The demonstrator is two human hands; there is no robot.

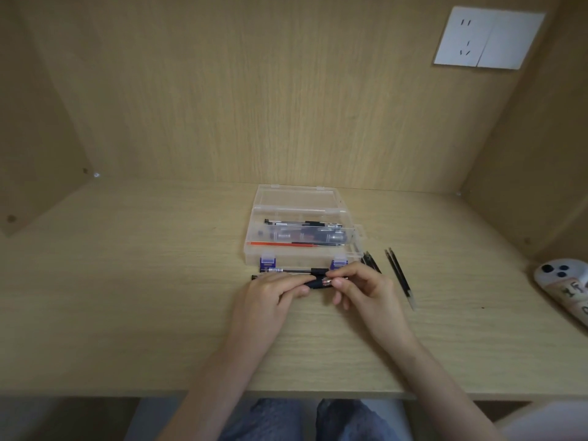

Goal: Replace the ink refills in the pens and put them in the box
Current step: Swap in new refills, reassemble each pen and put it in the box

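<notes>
Together — hands [270,294] [366,289] grip pen [318,284]; box [251,246] open.

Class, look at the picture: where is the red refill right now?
In the head view, the red refill lies inside the open clear box in the middle of the desk, along the box's near wall, with black pens just behind it.

**Soft, warm light and a slightly smeared picture**

We see diffuse, warm light with no hard source in view. The surface [127,297] is evenly lit, and the things on it cast only faint shadows. The white wall plate [486,38] is the brightest patch, without glare. Straight lines bend toward the edges. Fine detail inside the clear box [302,253] is soft, and the bottom strip is dim and blurred.
</notes>
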